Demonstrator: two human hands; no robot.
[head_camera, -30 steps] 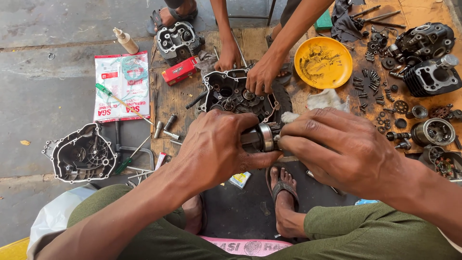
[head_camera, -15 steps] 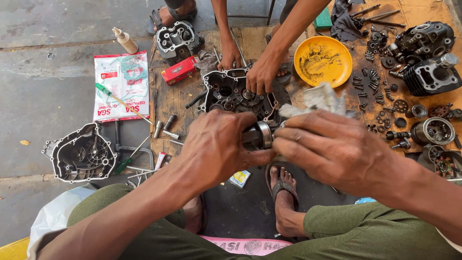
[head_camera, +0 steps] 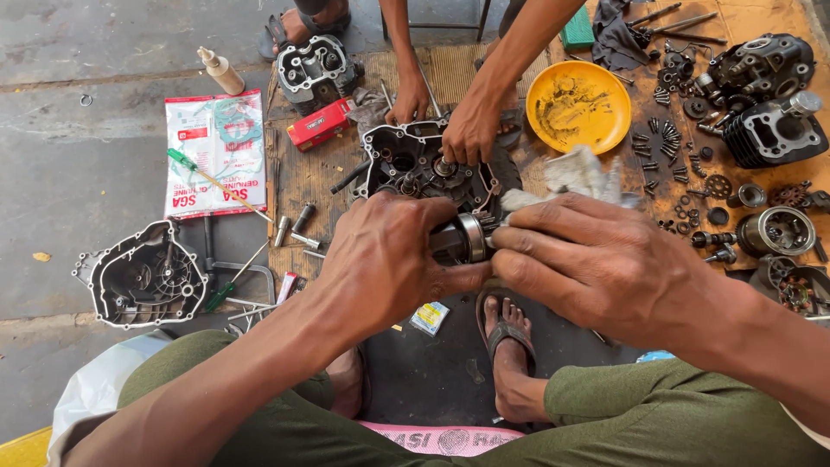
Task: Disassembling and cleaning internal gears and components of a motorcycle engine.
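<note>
My left hand (head_camera: 389, 259) grips a round steel engine part (head_camera: 462, 238), a drum with a bright ring, held over my knees. My right hand (head_camera: 596, 264) presses a dirty grey rag (head_camera: 579, 173) against the part's right end, and the fingers hide that end. Just beyond my hands lies an open engine crankcase (head_camera: 415, 164) with gears inside. Another person's two hands (head_camera: 471, 130) rest on that crankcase from the far side.
A yellow bowl (head_camera: 581, 108) with greasy residue sits at the back right. Cylinder blocks (head_camera: 774, 130), gears and several bolts lie at the right. An engine cover (head_camera: 143, 277), a gasket packet (head_camera: 216, 151), a screwdriver (head_camera: 203, 173) and a small red box (head_camera: 320, 125) lie at the left. My sandalled foot (head_camera: 510, 346) is below.
My right hand has shifted the rag along the steel part and now covers more of its end. The other person's hands have stayed on the crankcase.
</note>
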